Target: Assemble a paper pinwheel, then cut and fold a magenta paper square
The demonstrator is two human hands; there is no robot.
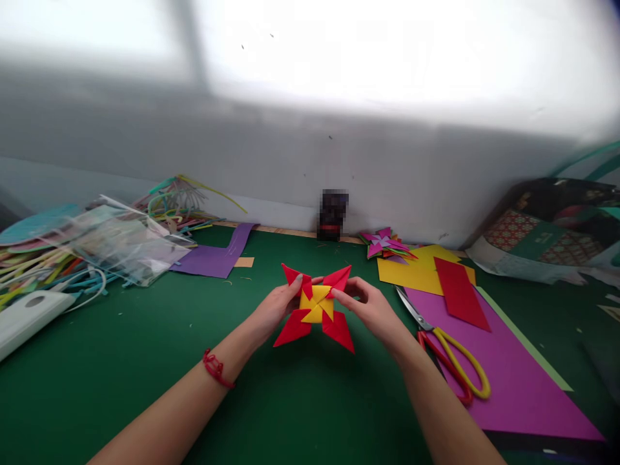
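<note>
Green bench (pixel 159 387) meets a pale wall (pixel 271 142) at its far edge. At left lie a white device (pixel 33 316), a clear bag (pixel 152 255) and many paper strips (pixel 179 206), then purple paper (pixel 206 260) farther back.

Next comes the left hand (pixel 278 305), a red band (pixel 216 369) on its wrist. Its fingers grip the left side of the star (pixel 316 303), thumb on the far left red point. This star sits mid-scene between both hands, yellow centre tilted up, seemingly just above the bench. The right hand (pixel 371 303) pinches its far right side; both near points stick out free of the fingers.

The step looks like adjusting or checking the joined folds; the next move seems to call for light, even pressure from both sides.

Rightward are small stars (pixel 383 241), yellow paper (pixel 411 268), a red sheet (pixel 460 294) and scissors (pixel 425 324) overlapping magenta paper (pixel 523 381).
</note>
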